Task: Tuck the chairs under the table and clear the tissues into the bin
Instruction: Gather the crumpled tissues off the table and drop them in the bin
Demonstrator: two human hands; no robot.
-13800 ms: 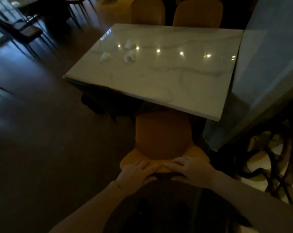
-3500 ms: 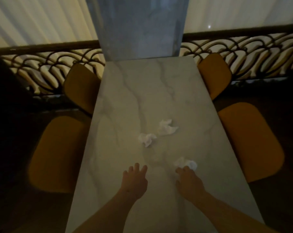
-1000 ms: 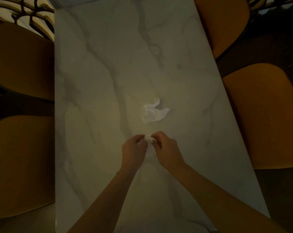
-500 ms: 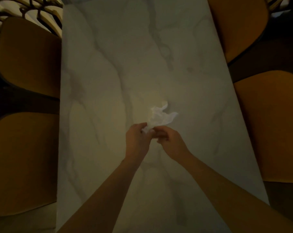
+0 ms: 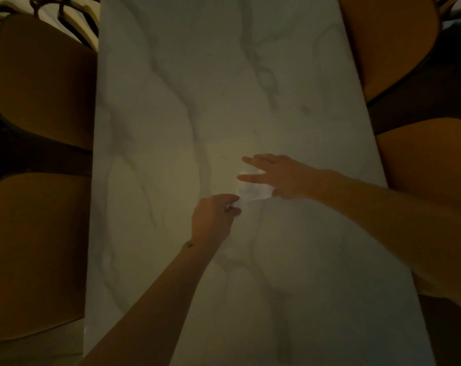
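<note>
I look straight down on a white marble table (image 5: 171, 107) in dim light. My left hand (image 5: 213, 220) is curled and grips crumpled white tissue, a bit of which shows at its fingertips. Just beyond it lies another crumpled tissue (image 5: 253, 192) on the tabletop. My right hand (image 5: 279, 175) reaches over that tissue with its fingers stretched out straight, the palm above or on the paper. Orange chairs stand tucked against both long sides: two on the left (image 5: 39, 83) (image 5: 31, 254) and two on the right (image 5: 388, 35) (image 5: 430, 165).
A curled iron railing (image 5: 65, 14) with pale curtain behind it shows at the top left. Dark floor lies between the chairs on each side. No bin is in view.
My right hand has let go at my left hand and swung out over the remaining tissue with fingers spread. My left hand stays curled on the gathered tissue.
</note>
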